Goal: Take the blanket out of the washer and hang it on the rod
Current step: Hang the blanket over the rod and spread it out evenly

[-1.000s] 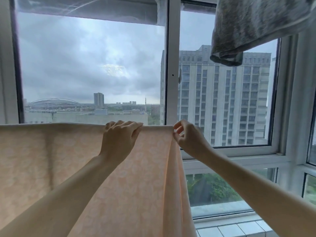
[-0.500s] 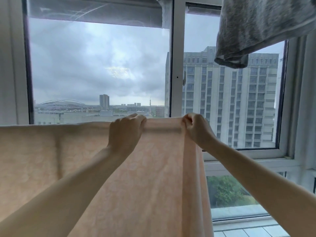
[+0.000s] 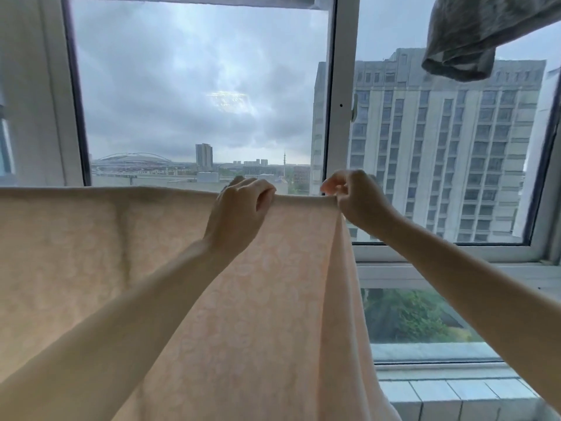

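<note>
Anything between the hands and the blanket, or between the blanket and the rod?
Nothing visible does. The left hand and right hand both grip the blanket at its top fold, where it already hangs draped; the rod itself does not show. The grey cloth hangs apart, upper right.

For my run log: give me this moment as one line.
blanket: draped, spread wide | left hand: grips top edge | right hand: pinches top right corner

No readable text, label, brand, number or sign appeared anywhere in the view, neither on the hanging fabrics nor on the buildings outside the window.
</note>
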`<state>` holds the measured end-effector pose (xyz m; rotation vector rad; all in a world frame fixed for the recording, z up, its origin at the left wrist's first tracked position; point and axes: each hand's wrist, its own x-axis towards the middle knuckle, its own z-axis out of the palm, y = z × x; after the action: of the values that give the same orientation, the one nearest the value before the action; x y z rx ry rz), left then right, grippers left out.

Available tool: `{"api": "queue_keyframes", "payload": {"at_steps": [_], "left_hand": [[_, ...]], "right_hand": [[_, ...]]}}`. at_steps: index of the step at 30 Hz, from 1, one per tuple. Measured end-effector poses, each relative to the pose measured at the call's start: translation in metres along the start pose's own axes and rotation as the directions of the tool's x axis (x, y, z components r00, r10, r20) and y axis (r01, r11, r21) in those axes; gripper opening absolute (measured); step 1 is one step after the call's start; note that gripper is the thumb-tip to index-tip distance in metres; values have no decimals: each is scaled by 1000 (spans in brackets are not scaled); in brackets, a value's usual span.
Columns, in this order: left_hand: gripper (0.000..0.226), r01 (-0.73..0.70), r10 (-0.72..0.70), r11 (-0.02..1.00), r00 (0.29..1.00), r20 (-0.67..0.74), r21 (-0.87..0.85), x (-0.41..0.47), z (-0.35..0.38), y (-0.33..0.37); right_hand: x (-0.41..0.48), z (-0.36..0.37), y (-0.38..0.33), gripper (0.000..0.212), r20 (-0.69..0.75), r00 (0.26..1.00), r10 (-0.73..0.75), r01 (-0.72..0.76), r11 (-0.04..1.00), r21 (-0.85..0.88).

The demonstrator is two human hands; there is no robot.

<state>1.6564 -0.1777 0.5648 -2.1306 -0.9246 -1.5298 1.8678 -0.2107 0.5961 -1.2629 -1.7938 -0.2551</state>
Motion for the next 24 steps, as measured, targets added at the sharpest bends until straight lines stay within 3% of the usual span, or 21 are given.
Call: {"api": "queue_keyframes", "payload": {"at_steps": [8, 13, 17, 20, 22, 24], "left_hand": [[16, 13, 21, 976, 989, -149, 219, -29, -35, -34], [48, 267, -187, 877, 955, -229, 399, -61, -65, -80], [74, 475, -368, 827, 862, -348, 300, -85, -77, -105], [89, 668, -593, 735, 716, -369, 114, -91, -82, -117], [84, 748, -694, 661, 637, -335, 52, -95, -81, -123], [68, 746, -697, 665, 637, -330, 33, -98, -80, -127]], "right_hand": [[-10, 37, -46, 19, 65, 944, -322, 329, 917, -225], [-12, 67, -76, 35, 106, 892, -439, 445, 812, -378], [-7, 97, -104, 40, 146, 881, -451, 470, 791, -393], [-1, 115, -124, 43, 153, 879, -452, 474, 789, -390], [2, 124, -135, 44, 159, 879, -450, 473, 784, -402], [5, 131, -142, 44, 168, 880, -443, 472, 784, -402]]}}
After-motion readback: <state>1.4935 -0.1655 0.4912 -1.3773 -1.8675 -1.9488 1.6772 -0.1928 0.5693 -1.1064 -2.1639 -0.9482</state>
